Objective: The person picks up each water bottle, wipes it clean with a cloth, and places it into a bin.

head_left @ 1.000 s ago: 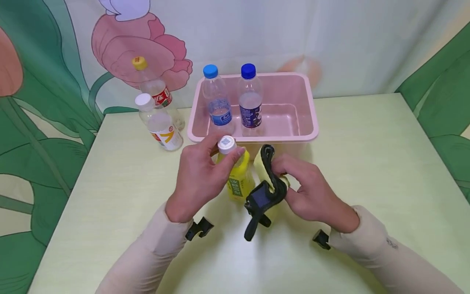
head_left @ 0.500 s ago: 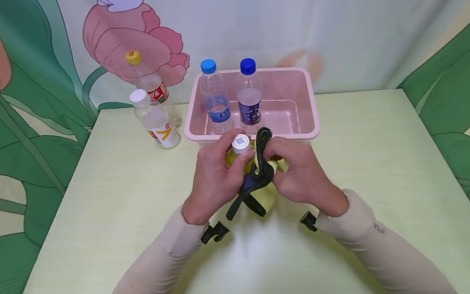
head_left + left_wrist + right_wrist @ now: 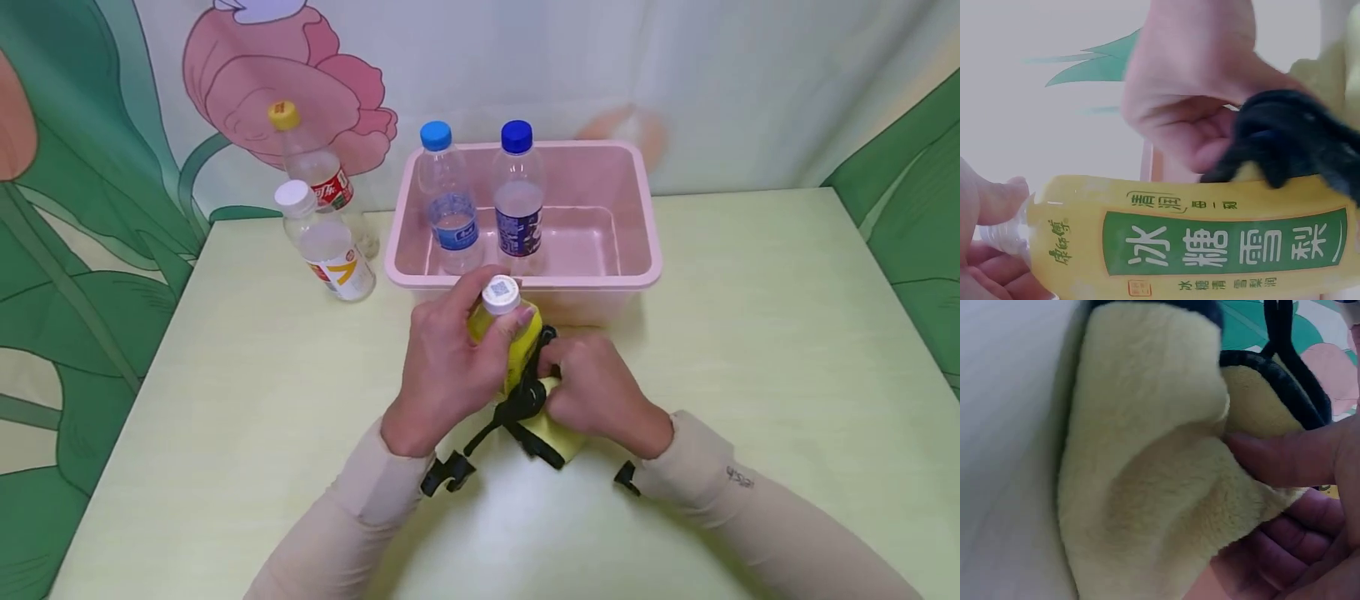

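Observation:
My left hand point(image 3: 453, 354) grips a bottle point(image 3: 528, 340) near its neck, just below the white cap. The bottle's yellow label with a green panel shows in the left wrist view, where the bottle point(image 3: 1222, 240) lies across the picture. With my right hand point(image 3: 596, 387) I pinch a folded pale yellow plush cloth point(image 3: 1141, 444) with dark edging, its thumb on top and fingers beneath. Part of the cloth's dark edging point(image 3: 1291, 134) meets the bottle's side. Dark strips hang from the cloth over the table, and the cloth's far side is hidden by my hand.
Behind my hands stands a pink plastic bin point(image 3: 652, 267). Inside it are a light-blue-capped bottle point(image 3: 454, 229) and a dark-blue-capped bottle point(image 3: 519, 225), both upright. Left of the bin stand a white-capped bottle point(image 3: 337, 262) and a yellow-capped bottle point(image 3: 330, 179) on the pale table point(image 3: 225, 392).
My left hand has carried the bottle to the right, toward the cloth. My right hand came left and then dropped lower, taking the cloth along the bottle's right side.

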A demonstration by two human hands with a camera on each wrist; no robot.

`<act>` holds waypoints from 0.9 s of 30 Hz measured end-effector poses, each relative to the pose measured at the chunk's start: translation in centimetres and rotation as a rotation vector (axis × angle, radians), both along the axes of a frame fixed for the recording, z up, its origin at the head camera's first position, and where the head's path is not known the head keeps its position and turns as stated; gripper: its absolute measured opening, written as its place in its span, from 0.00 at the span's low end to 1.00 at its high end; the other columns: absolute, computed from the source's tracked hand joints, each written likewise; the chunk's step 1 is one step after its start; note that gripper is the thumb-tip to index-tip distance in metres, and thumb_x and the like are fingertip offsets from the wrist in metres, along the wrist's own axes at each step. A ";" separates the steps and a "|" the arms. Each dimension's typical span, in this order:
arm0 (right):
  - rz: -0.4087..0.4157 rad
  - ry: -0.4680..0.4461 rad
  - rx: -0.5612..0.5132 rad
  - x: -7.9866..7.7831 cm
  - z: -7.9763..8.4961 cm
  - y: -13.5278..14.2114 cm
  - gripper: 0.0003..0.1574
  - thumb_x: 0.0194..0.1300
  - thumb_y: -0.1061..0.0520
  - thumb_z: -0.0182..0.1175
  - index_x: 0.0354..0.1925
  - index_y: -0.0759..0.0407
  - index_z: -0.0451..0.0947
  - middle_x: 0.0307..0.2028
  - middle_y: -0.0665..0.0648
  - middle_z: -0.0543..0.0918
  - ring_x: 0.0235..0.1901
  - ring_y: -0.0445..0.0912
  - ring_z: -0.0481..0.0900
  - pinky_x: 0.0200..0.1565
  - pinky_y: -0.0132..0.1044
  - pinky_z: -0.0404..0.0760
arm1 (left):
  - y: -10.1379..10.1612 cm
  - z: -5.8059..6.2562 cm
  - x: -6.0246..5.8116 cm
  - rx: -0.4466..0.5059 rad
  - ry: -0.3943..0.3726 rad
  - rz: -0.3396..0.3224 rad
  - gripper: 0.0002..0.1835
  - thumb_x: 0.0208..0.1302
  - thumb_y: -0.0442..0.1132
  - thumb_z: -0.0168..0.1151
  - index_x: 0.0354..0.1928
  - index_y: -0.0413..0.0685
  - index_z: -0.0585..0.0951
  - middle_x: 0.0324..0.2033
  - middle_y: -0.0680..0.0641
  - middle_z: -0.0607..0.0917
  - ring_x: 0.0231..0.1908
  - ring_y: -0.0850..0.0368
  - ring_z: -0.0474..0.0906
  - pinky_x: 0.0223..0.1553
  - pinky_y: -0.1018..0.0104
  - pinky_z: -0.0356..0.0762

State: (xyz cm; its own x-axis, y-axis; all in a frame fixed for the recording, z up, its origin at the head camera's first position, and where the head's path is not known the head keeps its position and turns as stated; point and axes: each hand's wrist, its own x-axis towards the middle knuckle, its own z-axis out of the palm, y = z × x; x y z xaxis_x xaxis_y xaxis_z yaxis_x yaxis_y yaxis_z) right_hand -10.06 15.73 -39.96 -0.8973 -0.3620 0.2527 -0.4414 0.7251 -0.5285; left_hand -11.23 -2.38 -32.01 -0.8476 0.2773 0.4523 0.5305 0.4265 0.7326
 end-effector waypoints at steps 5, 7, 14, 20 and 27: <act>0.109 -0.222 0.064 -1.4 0.3 1.5 0.19 0.33 0.75 0.53 0.21 0.52 0.76 0.19 0.46 0.74 0.23 0.42 0.68 0.27 0.32 0.69 | -0.7 0.1 -0.7 0.011 -0.046 -0.077 0.24 0.69 0.34 0.69 0.65 0.37 0.78 0.52 0.40 0.90 0.55 0.46 0.88 0.58 0.53 0.87; 0.170 -0.276 0.037 -2.2 1.1 2.7 0.21 0.36 0.77 0.56 0.24 0.53 0.75 0.22 0.47 0.73 0.26 0.43 0.69 0.30 0.34 0.70 | -1.0 0.2 -0.9 0.005 -0.083 -0.118 0.26 0.69 0.35 0.69 0.67 0.39 0.77 0.54 0.40 0.89 0.56 0.47 0.87 0.60 0.53 0.86; 0.217 -0.042 -0.271 -1.8 5.2 4.2 0.23 0.44 0.79 0.68 0.35 0.59 0.77 0.34 0.52 0.81 0.36 0.44 0.76 0.41 0.36 0.80 | -2.3 2.1 -1.1 -0.135 -0.314 -0.193 0.30 0.74 0.44 0.65 0.75 0.57 0.72 0.66 0.48 0.83 0.66 0.53 0.79 0.71 0.49 0.75; 0.283 0.088 -0.391 -1.0 6.2 3.7 0.28 0.44 0.85 0.63 0.35 0.58 0.77 0.38 0.50 0.84 0.39 0.41 0.77 0.44 0.30 0.80 | -1.6 2.1 -0.4 -0.190 -0.364 -0.177 0.32 0.74 0.48 0.65 0.77 0.68 0.67 0.68 0.50 0.80 0.62 0.53 0.82 0.62 0.51 0.84; 0.184 -0.049 -0.181 -1.5 3.7 2.8 0.24 0.37 0.82 0.50 0.28 0.57 0.75 0.25 0.50 0.74 0.29 0.44 0.69 0.32 0.34 0.70 | -0.8 0.7 -0.3 -0.054 -0.315 -0.121 0.20 0.70 0.41 0.69 0.61 0.47 0.81 0.55 0.47 0.88 0.54 0.53 0.85 0.60 0.55 0.85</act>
State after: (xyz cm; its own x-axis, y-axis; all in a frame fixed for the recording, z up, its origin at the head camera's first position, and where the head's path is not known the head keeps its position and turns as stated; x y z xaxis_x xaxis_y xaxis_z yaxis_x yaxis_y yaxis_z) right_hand -11.54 18.49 -36.23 -0.8335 -0.4727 0.2860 -0.5275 0.5271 -0.6663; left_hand -11.56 -3.14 -31.26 -0.9026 0.4011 0.1560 0.3313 0.4164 0.8467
